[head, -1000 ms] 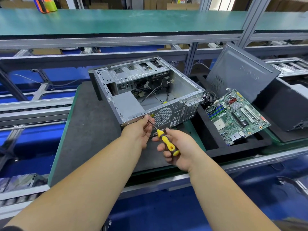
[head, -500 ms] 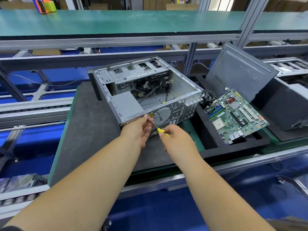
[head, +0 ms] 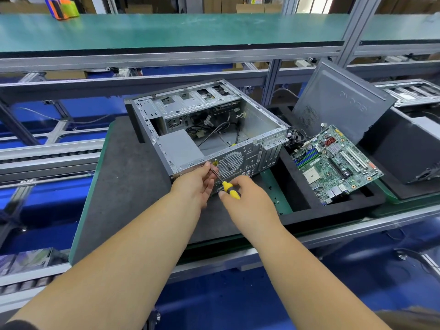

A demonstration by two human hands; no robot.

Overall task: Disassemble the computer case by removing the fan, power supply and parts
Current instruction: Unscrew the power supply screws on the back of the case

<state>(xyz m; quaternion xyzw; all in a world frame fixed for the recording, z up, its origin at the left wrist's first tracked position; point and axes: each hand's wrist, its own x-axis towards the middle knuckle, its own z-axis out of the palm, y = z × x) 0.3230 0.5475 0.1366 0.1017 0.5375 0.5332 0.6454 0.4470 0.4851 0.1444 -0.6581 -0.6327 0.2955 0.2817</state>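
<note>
here: open grey computer case (head: 214, 129), cables inside; right hand (head: 242, 196) grips yellow screwdriver (head: 229, 189), left hand (head: 195, 184) pinches its shaft.

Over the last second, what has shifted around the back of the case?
The right hand rolled over the yellow-handled screwdriver, so less of the handle shows than a second ago, as if twisting it; it keeps its grip. The left hand stays at the rear panel of the computer case, fingers by the shaft. The case, the motherboard in the foam tray and the leaning side panel have not moved.
</note>
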